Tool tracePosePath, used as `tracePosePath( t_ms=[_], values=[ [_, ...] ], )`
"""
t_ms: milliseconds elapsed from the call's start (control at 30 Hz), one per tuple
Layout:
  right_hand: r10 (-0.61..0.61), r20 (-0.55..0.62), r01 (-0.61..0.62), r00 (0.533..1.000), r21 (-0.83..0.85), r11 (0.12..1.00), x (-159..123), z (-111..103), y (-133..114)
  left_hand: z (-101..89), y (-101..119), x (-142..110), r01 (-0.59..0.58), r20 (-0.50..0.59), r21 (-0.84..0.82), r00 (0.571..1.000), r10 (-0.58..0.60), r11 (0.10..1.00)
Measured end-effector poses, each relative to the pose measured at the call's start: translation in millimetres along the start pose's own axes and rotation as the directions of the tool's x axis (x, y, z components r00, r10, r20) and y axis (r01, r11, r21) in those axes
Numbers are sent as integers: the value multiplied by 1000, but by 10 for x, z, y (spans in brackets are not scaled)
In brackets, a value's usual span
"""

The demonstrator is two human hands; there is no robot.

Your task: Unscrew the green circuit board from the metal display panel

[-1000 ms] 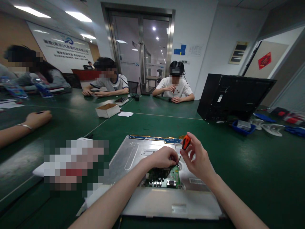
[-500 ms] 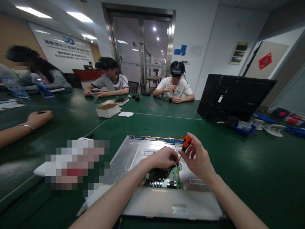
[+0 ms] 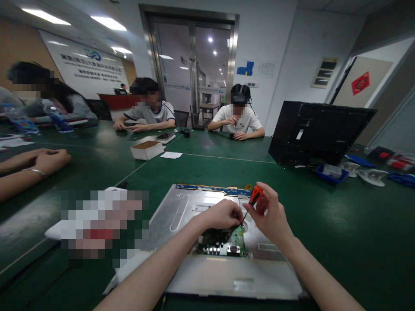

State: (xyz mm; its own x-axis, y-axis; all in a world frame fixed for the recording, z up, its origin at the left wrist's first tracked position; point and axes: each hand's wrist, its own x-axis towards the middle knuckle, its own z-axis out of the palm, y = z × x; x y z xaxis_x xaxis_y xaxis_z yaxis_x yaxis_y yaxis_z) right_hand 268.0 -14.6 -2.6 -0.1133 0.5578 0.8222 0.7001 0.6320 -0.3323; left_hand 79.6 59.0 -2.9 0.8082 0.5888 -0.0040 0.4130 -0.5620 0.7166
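A silver metal monitor back panel [image 3: 181, 211] lies flat on the green table [image 3: 340, 233] in front of me. A green circuit board [image 3: 227, 242] is mounted near its front middle. My right hand [image 3: 270, 216] holds an orange-handled screwdriver [image 3: 254, 196], its tip down at the board's upper right corner. My left hand [image 3: 222, 214] rests curled on the board, fingertips right beside the screwdriver tip. Whether it pinches something small I cannot tell.
A black monitor casing [image 3: 317, 129] stands at the right, with a blue tray [image 3: 330, 172] and parts beside it. A small cardboard box [image 3: 146, 149] sits mid-table. Two people sit at the far side; another person's hands [image 3: 42, 159] rest at the left. A blurred patch lies front left.
My right hand has turned slightly on the screwdriver handle, which now sits a little lower. The person at the left has brought a second hand onto the table.
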Motion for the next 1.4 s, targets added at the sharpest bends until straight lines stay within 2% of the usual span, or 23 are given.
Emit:
tracePosePath(
  t_ms=[233, 567, 867, 1200, 1400],
  values=[
    [4, 59, -8, 998, 62, 998, 8, -1, -55, 9, 4, -2, -6, 1, 2, 1000, 6, 1000],
    [-12, -10, 13, 1000, 34, 999, -4, 15, -38, 6, 6, -4, -4, 1, -13, 1000, 4, 1000],
    [-30, 46, 27, 998, 63, 998, 17, -10, -80, 3, 20, -19, 0, 6, -24, 1000, 0, 1000],
    [-59, -73, 58, 996, -18, 998, -16, 45, -45, -1, 12, -6, -3, 13, -20, 1000, 4, 1000],
    [-63, -8, 64, 998, 32, 997, 2, 15, -96, 7, 6, 0, -6, 11, -14, 1000, 7, 1000]
  ],
)
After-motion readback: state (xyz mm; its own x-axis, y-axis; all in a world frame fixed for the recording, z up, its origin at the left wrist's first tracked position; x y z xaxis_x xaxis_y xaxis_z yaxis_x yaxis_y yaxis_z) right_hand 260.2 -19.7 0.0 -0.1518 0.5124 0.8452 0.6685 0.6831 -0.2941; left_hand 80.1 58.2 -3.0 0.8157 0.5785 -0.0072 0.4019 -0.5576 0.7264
